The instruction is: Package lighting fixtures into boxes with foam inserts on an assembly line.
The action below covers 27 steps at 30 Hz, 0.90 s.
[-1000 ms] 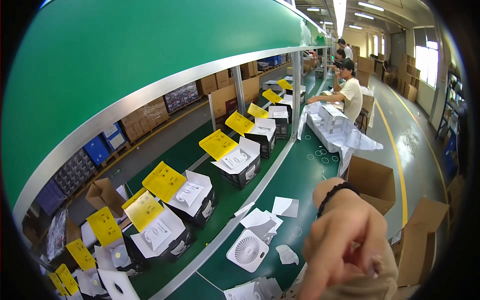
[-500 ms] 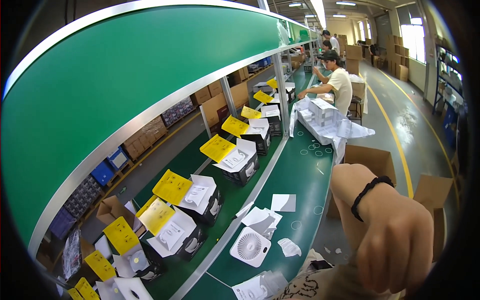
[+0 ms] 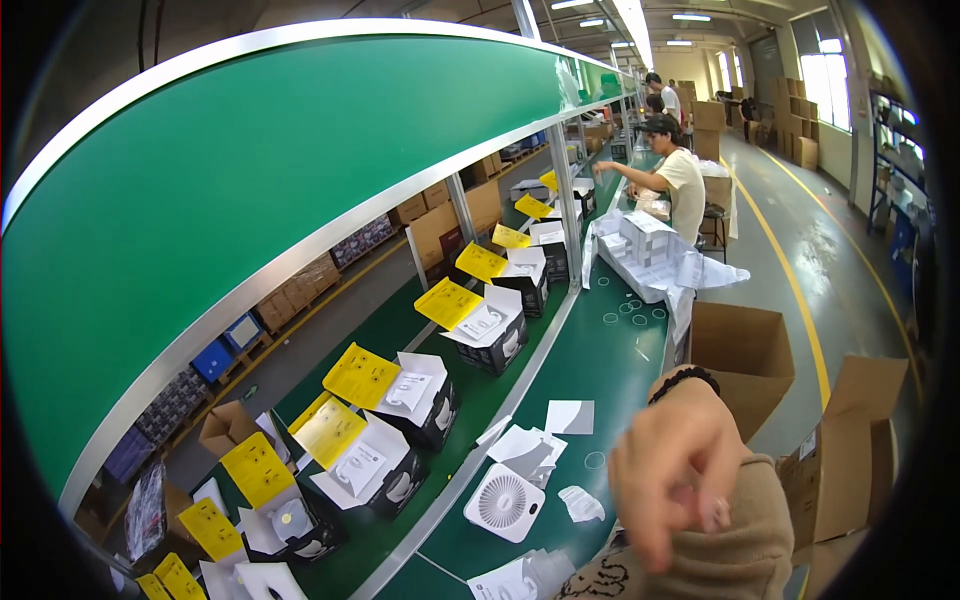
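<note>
At the lower right, my right hand (image 3: 675,465) hangs in the air close to the camera, a black braided band (image 3: 685,378) round its wrist. Its fingers are slightly blurred and bent, spread apart, and I see nothing in them. My left hand is out of view. Nearest on the green worktable (image 3: 560,360) are a torn white scrap (image 3: 581,504) and a white square fan (image 3: 504,502) with a round grille. Paper leaflets (image 3: 528,450) lie partly under the fan, and more printed leaflets (image 3: 520,577) rest at the bottom edge.
Several black boxes (image 3: 395,480) with yellow flaps stand raised along the line to the left. A wrapped stack of white boxes (image 3: 645,240) sits ahead on the table, near a seated co-worker (image 3: 685,185). Open cartons (image 3: 740,345) stand on the floor at right.
My right hand has moved left, and its fingers now show apart. The view has shifted slightly. The co-worker's arm has lifted and stretched out over the table.
</note>
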Tool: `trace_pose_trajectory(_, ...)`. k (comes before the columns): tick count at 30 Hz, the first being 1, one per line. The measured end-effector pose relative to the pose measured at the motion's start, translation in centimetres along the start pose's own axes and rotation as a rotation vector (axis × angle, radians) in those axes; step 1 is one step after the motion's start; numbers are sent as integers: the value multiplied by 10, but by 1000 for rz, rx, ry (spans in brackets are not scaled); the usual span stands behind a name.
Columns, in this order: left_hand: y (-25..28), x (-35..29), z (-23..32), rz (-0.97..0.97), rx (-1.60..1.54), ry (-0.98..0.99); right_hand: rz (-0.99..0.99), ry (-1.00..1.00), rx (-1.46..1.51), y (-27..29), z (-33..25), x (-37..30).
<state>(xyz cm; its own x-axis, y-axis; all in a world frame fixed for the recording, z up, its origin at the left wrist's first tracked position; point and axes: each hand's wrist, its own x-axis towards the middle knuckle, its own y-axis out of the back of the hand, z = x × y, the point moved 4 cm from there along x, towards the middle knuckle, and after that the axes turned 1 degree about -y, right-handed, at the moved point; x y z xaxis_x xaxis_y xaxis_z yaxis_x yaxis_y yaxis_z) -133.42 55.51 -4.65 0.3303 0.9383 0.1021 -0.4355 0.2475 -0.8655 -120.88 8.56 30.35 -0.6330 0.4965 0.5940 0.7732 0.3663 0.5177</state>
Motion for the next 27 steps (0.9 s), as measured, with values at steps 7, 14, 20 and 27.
trace_pose_trajectory(7,42,-20,38,75,62,26,324,-343,664,5,1,56)
trace_pose_trajectory(14,99,-50,98,209,61,-91,-18,-203,852,3,23,81)
trace_pose_trajectory(20,111,-76,101,100,-10,-72,-37,-110,642,-25,35,82)
trace_pose_trajectory(27,70,-101,126,181,50,-72,-566,-282,263,-34,239,84)
